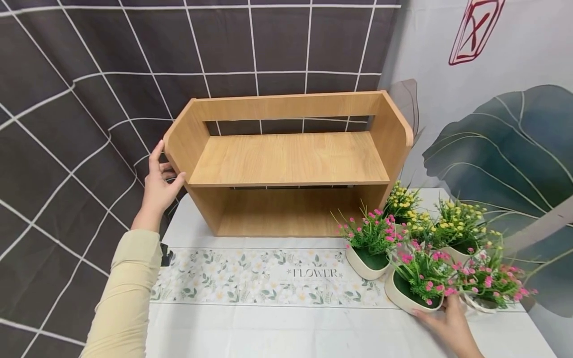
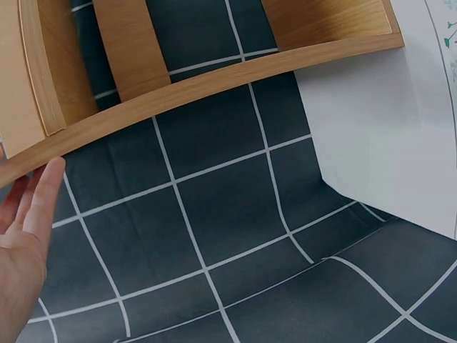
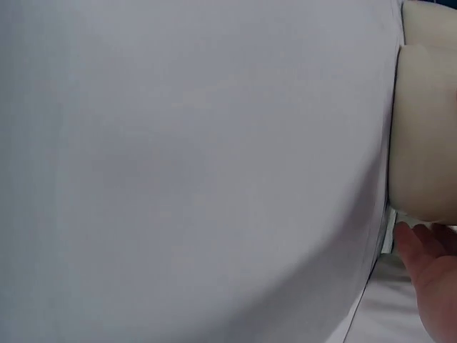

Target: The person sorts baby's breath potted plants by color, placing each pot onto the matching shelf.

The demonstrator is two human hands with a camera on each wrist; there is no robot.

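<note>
Grasping, likely — my left hand (image 1: 157, 188) spread against wooden shelf (image 1: 291, 159), right hand (image 1: 449, 325) pinching pink-flowered pot (image 1: 402, 300) front-right of shelf — lift wants levelness.

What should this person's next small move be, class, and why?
Probably raise the middle pink-flowered pot slightly, straight up, with the right hand. That hand is already at the pot's right end, and the left pink-flowered pot and right pink-flowered pot stand close by, so sliding it sideways could bump them.
</note>
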